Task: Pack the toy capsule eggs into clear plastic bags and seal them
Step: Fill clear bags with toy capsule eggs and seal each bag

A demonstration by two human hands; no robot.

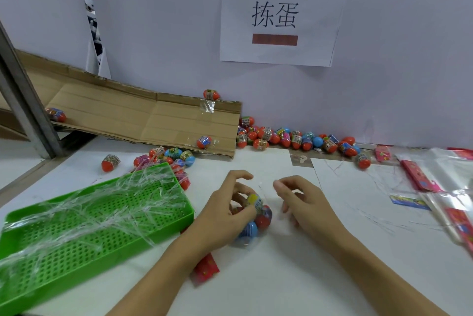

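Head view of a white desk point(256, 277) set against a pale wall. The left hand point(227, 216) is curled around a clear plastic bag point(256, 216) that rests on the desk at centre and already holds several capsule eggs point(258, 218): a yellow-topped one uppermost, a red one beside it and a blue one lowest. The thumb and fingers press against the eggs through the film. The right hand point(299, 200) is just beside the bag, its thumb and forefinger pinched together near the bag's open upper edge; whether film lies between them cannot be told, because the plastic is nearly invisible there.

A green perforated tray point(97, 228) lies at left, draped with crumpled clear film. A small red packet point(207, 268) lies partly under the left forearm. Behind the tray sits a small cluster of loose eggs point(166, 155), with a single red one point(110, 162) apart to the left. A flattened cardboard sheet point(143, 116) leans along the wall and carries a few eggs. A larger heap of eggs point(294, 139), mostly red and blue, lies at the wall's foot. A stack of empty clear bags point(442, 182) and red header cards point(419, 177) occupy the right edge. A paper sign point(279, 16) with two printed characters hangs on the wall.
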